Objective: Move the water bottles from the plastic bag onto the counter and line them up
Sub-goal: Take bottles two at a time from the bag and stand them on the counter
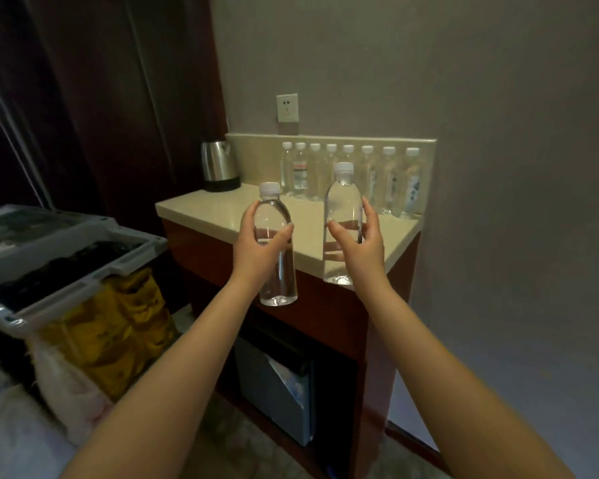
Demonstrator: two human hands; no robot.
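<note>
Two bare forearms reach forward. The left hand grasps one water bottle, the right hand grasps another bottle, both upright before the counter, where eight bottles stand in a row.

2 bare forearms, uncovered from the lower frame edge up to the wrists, no sleeve visible on either. Left hand and right hand ungloved, without rings, watch or bracelet. Slim wrists, short rounded fingernails, unpainted as far as visible. Smooth forearms, no marks or tattoos showing. No clothing in view.
</note>
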